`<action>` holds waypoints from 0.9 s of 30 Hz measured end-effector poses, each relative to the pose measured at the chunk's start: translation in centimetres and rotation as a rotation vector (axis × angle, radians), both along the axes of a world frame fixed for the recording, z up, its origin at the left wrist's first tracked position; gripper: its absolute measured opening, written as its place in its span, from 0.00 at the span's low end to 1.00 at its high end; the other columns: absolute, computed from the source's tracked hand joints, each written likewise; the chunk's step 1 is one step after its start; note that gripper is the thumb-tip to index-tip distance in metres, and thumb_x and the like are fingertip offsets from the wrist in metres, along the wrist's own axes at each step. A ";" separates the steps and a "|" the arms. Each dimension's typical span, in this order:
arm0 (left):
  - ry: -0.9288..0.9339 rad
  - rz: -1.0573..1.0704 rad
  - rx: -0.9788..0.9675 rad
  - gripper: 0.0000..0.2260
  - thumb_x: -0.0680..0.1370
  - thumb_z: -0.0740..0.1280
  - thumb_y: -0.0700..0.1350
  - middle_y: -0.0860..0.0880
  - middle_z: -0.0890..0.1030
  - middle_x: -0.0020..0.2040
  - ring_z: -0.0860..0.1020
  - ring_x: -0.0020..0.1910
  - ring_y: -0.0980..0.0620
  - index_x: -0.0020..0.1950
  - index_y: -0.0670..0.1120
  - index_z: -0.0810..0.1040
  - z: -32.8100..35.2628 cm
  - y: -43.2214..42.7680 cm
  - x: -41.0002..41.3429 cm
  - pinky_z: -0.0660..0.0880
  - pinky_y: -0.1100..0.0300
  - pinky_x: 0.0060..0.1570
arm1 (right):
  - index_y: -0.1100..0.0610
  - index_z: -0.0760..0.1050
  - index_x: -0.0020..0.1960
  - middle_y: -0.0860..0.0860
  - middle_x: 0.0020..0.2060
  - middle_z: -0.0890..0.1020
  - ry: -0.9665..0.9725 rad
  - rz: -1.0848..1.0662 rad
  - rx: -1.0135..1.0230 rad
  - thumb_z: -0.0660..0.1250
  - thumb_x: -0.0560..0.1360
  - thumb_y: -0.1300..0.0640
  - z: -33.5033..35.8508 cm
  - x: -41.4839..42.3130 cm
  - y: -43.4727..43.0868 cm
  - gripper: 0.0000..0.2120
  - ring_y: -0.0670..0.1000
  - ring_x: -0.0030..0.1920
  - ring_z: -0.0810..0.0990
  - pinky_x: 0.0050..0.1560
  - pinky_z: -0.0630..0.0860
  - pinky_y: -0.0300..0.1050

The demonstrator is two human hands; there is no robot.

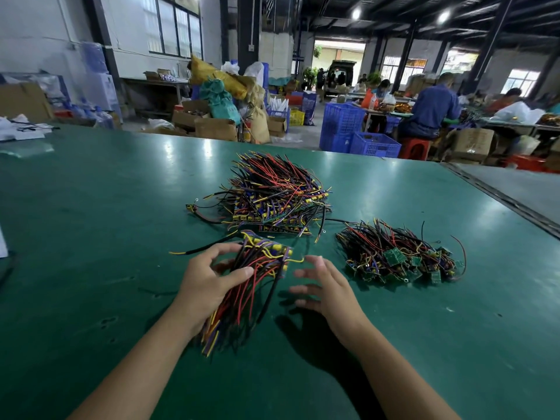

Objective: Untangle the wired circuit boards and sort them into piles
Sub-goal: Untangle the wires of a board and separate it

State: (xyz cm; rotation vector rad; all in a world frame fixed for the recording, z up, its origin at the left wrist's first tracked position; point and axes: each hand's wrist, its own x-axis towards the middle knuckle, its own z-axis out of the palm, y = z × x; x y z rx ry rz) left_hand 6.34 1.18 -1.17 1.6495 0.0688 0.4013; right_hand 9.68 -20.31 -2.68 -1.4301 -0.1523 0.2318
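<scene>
My left hand [209,286] grips a bundle of wired circuit boards [257,268], its red, black and yellow wires trailing toward me past my wrist. My right hand [324,286] hovers just right of the bundle with fingers spread and relaxed, holding nothing. A large stacked pile of wired boards [275,192] lies beyond the bundle, near the middle of the green table [91,222]. A smaller pile with green boards showing [400,256] lies to the right of my right hand.
A loose black and yellow wire [200,250] lies left of the bundle. White papers [21,128] sit at the table's far left corner. A grey strip [515,192] borders the table on the right. Blue crates [357,134], boxes and seated people fill the room beyond.
</scene>
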 end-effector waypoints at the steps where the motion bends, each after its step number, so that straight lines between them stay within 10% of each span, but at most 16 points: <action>1: -0.010 -0.035 -0.081 0.15 0.67 0.77 0.37 0.56 0.85 0.46 0.82 0.45 0.59 0.51 0.49 0.81 0.2 -0.4 -0.2 0.76 0.68 0.44 | 0.52 0.74 0.61 0.57 0.53 0.82 0.080 0.059 0.081 0.56 0.78 0.40 0.3 -0.1 -0.1 0.21 0.54 0.43 0.84 0.40 0.79 0.48; 5: 0.066 -0.157 -0.295 0.19 0.62 0.76 0.44 0.50 0.85 0.47 0.83 0.45 0.54 0.51 0.45 0.82 0.3 -1.7 -0.7 0.79 0.63 0.44 | 0.55 0.80 0.55 0.56 0.44 0.84 0.220 0.285 0.203 0.54 0.76 0.35 0.8 -0.7 0.5 0.27 0.55 0.38 0.83 0.40 0.79 0.47; 11: 0.253 -0.309 -0.629 0.11 0.69 0.67 0.50 0.46 0.85 0.42 0.82 0.37 0.49 0.46 0.47 0.84 0.9 -2.4 -1.0 0.80 0.57 0.37 | 0.53 0.79 0.49 0.54 0.42 0.82 0.041 0.214 0.194 0.58 0.75 0.61 0.3 -0.7 0.6 0.12 0.54 0.36 0.80 0.37 0.78 0.47; 15: 0.257 -0.310 -0.808 0.05 0.77 0.60 0.39 0.47 0.83 0.39 0.82 0.32 0.51 0.46 0.45 0.75 0.8 -2.7 -1.0 0.78 0.61 0.30 | 0.47 0.81 0.38 0.49 0.36 0.80 -0.004 0.036 0.140 0.64 0.78 0.56 0.2 -0.8 0.5 0.13 0.49 0.31 0.79 0.31 0.75 0.42; 27: 0.208 -0.339 -0.642 0.05 0.69 0.70 0.47 0.49 0.85 0.39 0.83 0.35 0.55 0.38 0.48 0.85 0.5 -3.8 -1.2 0.79 0.61 0.32 | 0.57 0.84 0.50 0.57 0.48 0.85 -0.032 0.085 0.198 0.62 0.74 0.52 -0.3 -0.5 0.4 0.14 0.54 0.48 0.84 0.46 0.80 0.47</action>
